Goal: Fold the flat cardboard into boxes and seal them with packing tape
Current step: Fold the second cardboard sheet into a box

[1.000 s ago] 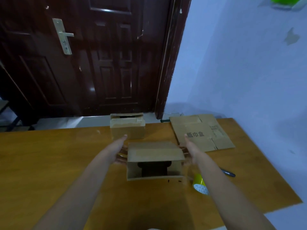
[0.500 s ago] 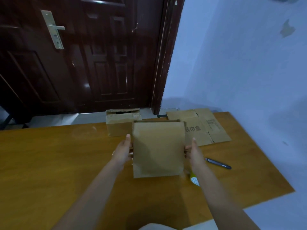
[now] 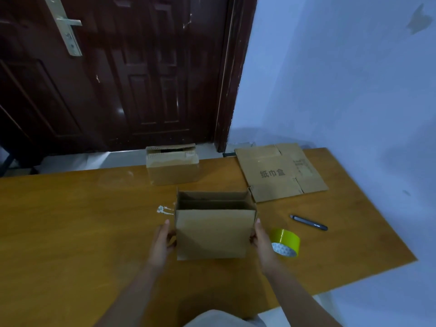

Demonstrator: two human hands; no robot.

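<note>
Holding an open-topped cardboard box [image 3: 213, 232] between them, the left hand [image 3: 161, 241] and right hand [image 3: 262, 243] press flat against its two short sides, fingers fairly straight and pointing away toward 12 o'clock; whether the thumbs hook round the near corners cannot be told. The box stands upright near the middle of the wooden table [image 3: 70, 232], its top flaps turned down inside so the dark interior shows. Just beside the right hand, at 3 o'clock of the box, a roll of yellow packing tape [image 3: 285, 241] lies tilted on the tabletop. Farther out at 2 o'clock a dark pen [image 3: 308, 222] lies apart from the tape. At 9 o'clock of the box's rim a small white smear [image 3: 162, 210] marks the wood. Beyond, at 1 o'clock, a flat cardboard sheet [image 3: 278, 172] printed with characters lies by the far edge. At 11 o'clock a taped cardboard box [image 3: 172, 165] sits at the far edge before a dark wooden door [image 3: 129, 67].
</note>
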